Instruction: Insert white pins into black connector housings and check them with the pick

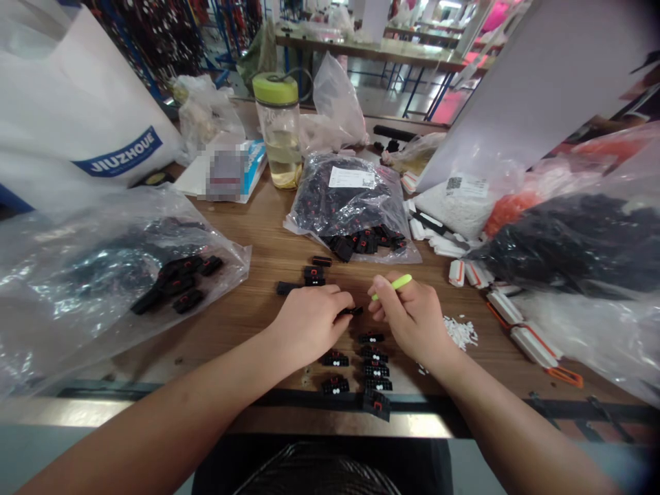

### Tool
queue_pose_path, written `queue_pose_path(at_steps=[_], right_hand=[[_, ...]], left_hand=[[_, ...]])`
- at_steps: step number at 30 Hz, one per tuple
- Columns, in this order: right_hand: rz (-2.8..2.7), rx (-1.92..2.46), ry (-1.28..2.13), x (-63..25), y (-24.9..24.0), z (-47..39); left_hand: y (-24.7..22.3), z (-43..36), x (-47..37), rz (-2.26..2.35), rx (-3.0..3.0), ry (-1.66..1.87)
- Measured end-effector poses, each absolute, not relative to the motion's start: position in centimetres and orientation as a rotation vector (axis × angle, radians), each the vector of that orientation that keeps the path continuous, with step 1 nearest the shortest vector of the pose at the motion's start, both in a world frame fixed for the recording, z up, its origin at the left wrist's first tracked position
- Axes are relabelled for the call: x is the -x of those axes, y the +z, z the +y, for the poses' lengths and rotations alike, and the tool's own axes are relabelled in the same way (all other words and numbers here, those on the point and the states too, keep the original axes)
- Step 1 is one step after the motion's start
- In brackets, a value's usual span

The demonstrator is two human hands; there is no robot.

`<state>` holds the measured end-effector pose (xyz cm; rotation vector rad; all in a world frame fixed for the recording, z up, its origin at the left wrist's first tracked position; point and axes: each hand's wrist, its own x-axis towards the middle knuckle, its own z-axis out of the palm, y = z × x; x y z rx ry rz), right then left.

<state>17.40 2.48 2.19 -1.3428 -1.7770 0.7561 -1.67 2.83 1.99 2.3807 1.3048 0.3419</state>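
My left hand [312,322] is closed on a black connector [350,311] above the middle of the wooden table. To its right, my right hand [410,313] grips a yellow-green pen-like tool [401,281], whose lower end points toward the connector. Below my hands, several black connectors [376,370] with white dots stand in a column, and two more [335,386] sit to their left. Other black connectors [313,273] lie just beyond my left hand. A pile of small white pieces [460,333] is beside my right hand, partly hidden by it.
A clear bag of black connectors [345,196] lies ahead, another bag [128,275] at left. A bottle with a green lid [281,130] stands behind. White parts with orange edges [533,345] and bags [567,240] occupy the right. The table's front edge [247,416] runs below.
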Motion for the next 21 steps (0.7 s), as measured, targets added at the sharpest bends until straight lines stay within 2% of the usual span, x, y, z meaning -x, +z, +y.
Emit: queue_pose_path(at_steps=[4,17,21], right_hand=[[-1.663,1.315,0.836,-17.57,2.01,2.30],[-1.769,1.338,0.784,-17.52,1.68,2.46],[-1.595,1.298,0.822,-17.92,2.00,2.71]], left_hand=[[1.97,2.89,1.69,1.318,-2.377,0.344],[1.77,2.81,1.62,1.307,-2.392,0.357],[2.13,2.76,1.98,1.345,-2.437,0.338]])
